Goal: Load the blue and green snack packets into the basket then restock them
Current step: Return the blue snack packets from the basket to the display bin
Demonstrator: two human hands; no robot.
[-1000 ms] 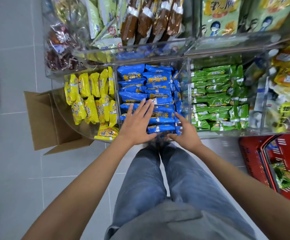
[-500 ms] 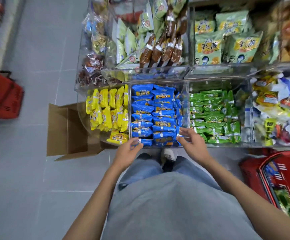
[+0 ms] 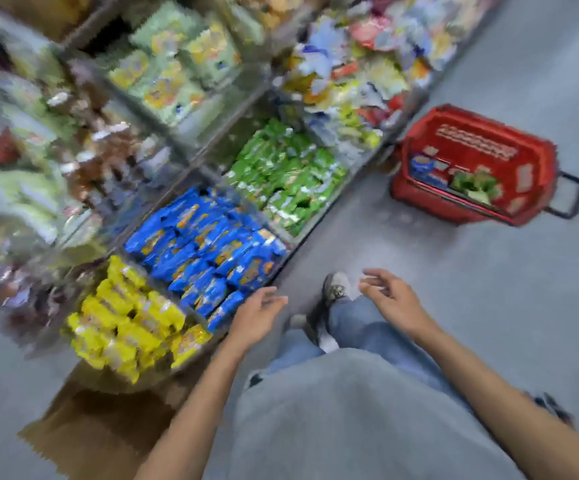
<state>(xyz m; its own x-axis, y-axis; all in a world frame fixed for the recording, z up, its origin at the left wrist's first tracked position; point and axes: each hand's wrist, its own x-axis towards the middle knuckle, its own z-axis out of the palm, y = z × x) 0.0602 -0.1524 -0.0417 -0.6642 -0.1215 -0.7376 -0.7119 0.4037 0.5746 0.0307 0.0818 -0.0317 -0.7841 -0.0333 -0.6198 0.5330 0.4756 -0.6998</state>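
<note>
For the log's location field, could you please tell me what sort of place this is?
Most likely a shop's snack aisle: blue packets and green packets stocked in bulk side by side, with a red shopping basket nearby.

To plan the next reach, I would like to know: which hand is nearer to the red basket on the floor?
Right. The right hand hovers empty, short of the red basket and to its left. The left hand is farther off, beside the blue packets.

Blue snack packets [image 3: 208, 251] fill one clear shelf bin, green snack packets [image 3: 288, 171] the next. The red basket [image 3: 537, 157] stands on the floor nearby, holding a few blue and green packets.
</note>
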